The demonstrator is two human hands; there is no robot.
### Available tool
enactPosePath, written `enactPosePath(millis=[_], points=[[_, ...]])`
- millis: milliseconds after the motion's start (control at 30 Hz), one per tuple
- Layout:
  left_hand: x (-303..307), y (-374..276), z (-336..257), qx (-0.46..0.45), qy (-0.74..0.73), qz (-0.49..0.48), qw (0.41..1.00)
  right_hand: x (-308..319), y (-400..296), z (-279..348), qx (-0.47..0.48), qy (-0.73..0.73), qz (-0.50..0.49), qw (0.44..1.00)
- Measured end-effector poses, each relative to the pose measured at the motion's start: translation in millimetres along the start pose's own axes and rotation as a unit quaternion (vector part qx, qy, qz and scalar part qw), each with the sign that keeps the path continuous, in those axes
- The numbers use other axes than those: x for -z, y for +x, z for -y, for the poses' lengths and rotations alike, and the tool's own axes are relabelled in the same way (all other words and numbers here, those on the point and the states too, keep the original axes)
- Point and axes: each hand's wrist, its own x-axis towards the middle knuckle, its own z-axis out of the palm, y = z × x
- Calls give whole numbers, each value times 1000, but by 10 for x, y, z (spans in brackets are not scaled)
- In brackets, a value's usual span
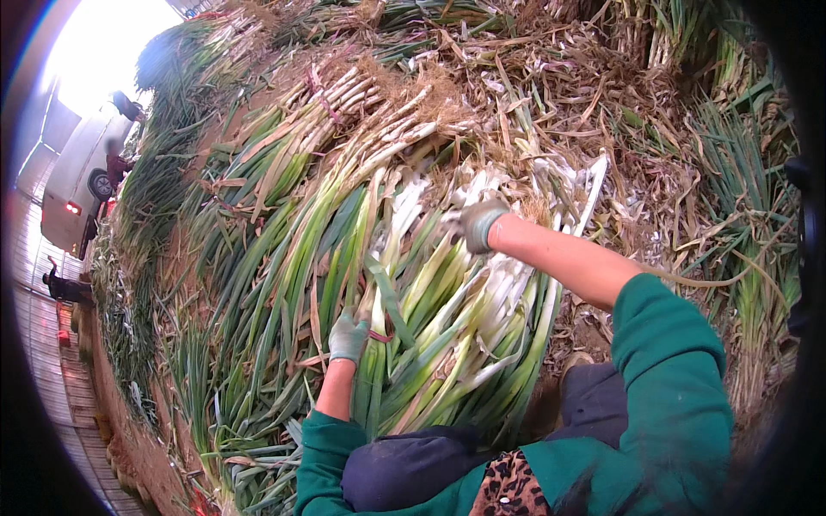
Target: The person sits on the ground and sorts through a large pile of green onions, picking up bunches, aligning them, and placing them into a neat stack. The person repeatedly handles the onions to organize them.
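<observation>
Long green onions [445,284] with white stems lie in a heap before my knees. My left hand [348,337], in a pale knit glove, rests on green leaves near a reddish tie [381,337]; whether its fingers grip a leaf I cannot tell. Over the white stem ends is my right hand [481,224], gloved too and blurred at the fingers, so its hold is not clear. Just beyond lie unpeeled onions [387,138] with brown roots, and a bundle bound with a pinkish tie [322,97].
Dry husks [574,97] cover the ground at the upper right. More green onions [742,168] lie along the right, and others [161,135] line the left. A hose-like strand [703,282] runs beside my right arm. Farther off are a white vehicle [77,180] and several people.
</observation>
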Motion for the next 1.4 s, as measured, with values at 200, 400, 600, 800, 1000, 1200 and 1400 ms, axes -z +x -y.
enactPosePath(millis=[200, 400, 600, 800, 1000, 1200, 1400], points=[[26, 305, -190, -26, 80, 50, 995, 47, 36, 281, -17, 9, 51, 999], [-218, 322, -464, -26, 73, 38, 996, -26, 292, -228, -38, 22, -1, 999], [-315, 405, -47, 39, -56, 34, 997, -158, 57, 359, 20, 18, 31, 999], [-453, 443, -60, 10, -88, -25, 996, -64, 249, -75, 3, -34, 36, 999], [-279, 289, -329, -29, 16, 28, 999, -64, 216, 130, -34, -13, 46, 998], [-83, 33, -730, -7, 93, 125, 988, 10, 74, -55, -29, 5, -25, 999], [-43, -368, -1091, -88, 145, 152, 974, 150, 71, -279, -76, 10, -24, 997]])
